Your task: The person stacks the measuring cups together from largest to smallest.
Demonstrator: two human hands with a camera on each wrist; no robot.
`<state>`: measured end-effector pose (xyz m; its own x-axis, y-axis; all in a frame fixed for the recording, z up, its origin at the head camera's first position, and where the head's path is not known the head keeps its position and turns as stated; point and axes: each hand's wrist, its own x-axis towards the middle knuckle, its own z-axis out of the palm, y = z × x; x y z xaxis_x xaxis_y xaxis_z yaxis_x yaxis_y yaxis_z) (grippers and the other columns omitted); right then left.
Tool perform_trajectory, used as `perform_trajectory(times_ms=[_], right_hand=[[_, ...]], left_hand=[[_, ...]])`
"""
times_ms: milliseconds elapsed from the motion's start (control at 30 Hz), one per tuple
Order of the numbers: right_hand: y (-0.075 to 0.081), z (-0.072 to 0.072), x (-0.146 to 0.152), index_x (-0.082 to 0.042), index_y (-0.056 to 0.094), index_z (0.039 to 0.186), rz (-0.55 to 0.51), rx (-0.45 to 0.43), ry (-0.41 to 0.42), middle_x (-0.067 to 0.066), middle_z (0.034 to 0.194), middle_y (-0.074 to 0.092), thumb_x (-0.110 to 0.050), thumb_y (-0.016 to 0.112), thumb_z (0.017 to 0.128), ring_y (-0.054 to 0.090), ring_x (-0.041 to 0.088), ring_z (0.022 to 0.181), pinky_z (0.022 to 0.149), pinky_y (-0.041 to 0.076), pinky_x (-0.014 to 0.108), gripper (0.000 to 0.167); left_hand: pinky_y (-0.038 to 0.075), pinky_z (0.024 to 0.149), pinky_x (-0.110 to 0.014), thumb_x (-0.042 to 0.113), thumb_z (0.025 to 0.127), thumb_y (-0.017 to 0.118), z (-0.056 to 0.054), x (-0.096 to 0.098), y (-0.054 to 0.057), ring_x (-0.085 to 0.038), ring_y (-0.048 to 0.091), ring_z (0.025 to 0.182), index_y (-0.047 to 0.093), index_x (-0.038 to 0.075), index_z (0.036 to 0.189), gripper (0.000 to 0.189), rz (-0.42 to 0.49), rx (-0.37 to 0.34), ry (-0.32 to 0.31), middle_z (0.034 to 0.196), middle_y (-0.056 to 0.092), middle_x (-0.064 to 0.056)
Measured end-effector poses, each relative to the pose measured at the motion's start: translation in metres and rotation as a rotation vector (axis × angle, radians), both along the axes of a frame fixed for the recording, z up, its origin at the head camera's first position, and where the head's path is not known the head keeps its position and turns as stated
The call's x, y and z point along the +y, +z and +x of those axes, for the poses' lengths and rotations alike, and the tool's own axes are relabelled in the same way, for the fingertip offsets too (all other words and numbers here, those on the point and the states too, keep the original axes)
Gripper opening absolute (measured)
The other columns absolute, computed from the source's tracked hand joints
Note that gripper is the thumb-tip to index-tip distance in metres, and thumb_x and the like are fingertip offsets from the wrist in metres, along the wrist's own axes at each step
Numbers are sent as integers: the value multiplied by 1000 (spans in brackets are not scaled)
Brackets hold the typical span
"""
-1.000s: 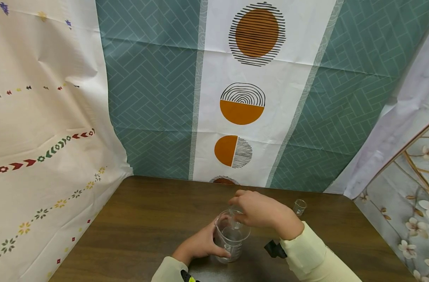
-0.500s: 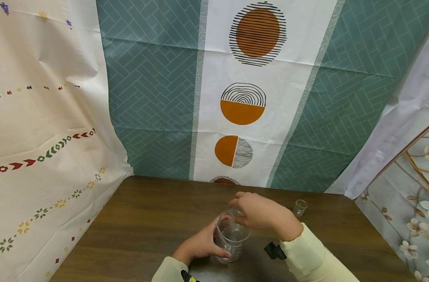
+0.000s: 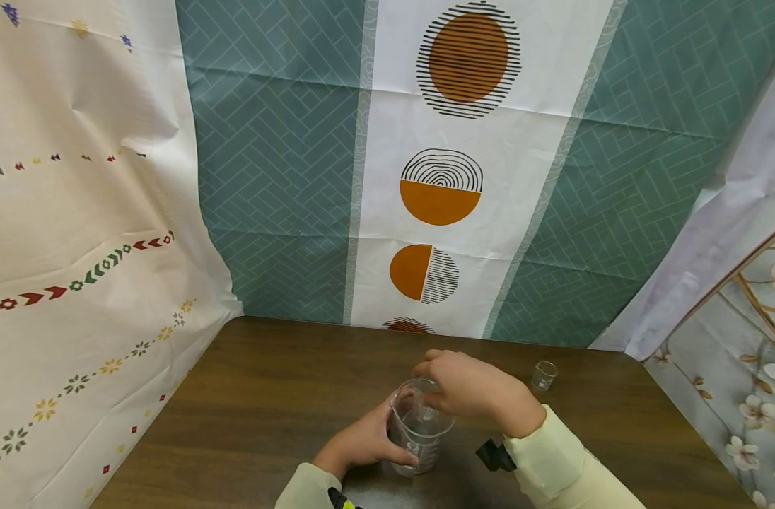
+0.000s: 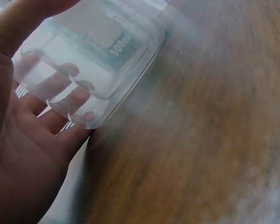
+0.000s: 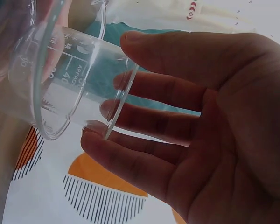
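Large clear glass cylindrical beaker with flared rim and white printed markings [image 3: 421, 447] stands on the dark brown wood-grain tabletop [image 3: 254, 410]. Left hand [image 3: 370, 435] grips its smooth wall, thumb on the near side, fingers wrapped behind. Right hand [image 3: 467, 382] holds a smaller clear glass beaker with white graduations [image 5: 91, 70] by its rim, thumb opposite fingers, base inside the large mouth. Tiny clear glass beaker [image 3: 543, 375] stands apart, toward the right rear. Backdrop: creased teal herringbone-patterned cloth [image 3: 273, 170].
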<state>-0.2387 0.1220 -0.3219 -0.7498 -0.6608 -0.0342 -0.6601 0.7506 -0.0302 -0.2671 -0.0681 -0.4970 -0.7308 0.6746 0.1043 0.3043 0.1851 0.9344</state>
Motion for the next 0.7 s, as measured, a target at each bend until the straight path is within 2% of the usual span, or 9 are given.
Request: perform_trajectory(times_ms=[300, 700], right_hand=[[-3, 1, 0, -11, 68, 117, -9, -16, -10, 2, 110, 64, -28, 72, 86, 64, 18, 97, 83, 53, 35, 36], [-8, 0, 1, -13, 69, 118, 0, -18, -16, 2, 110, 63, -28, 71, 88, 63, 17, 96, 83, 53, 34, 34]], left_hand=[[43, 99, -28, 26, 73, 85, 1, 0, 1, -18, 45, 129, 24, 38, 148, 98, 6, -4, -4, 149, 36, 3], [40, 104, -32, 31, 74, 84, -1, 0, -1, -19, 40, 134, 17, 32, 153, 104, -12, -11, -5, 153, 33, 4]])
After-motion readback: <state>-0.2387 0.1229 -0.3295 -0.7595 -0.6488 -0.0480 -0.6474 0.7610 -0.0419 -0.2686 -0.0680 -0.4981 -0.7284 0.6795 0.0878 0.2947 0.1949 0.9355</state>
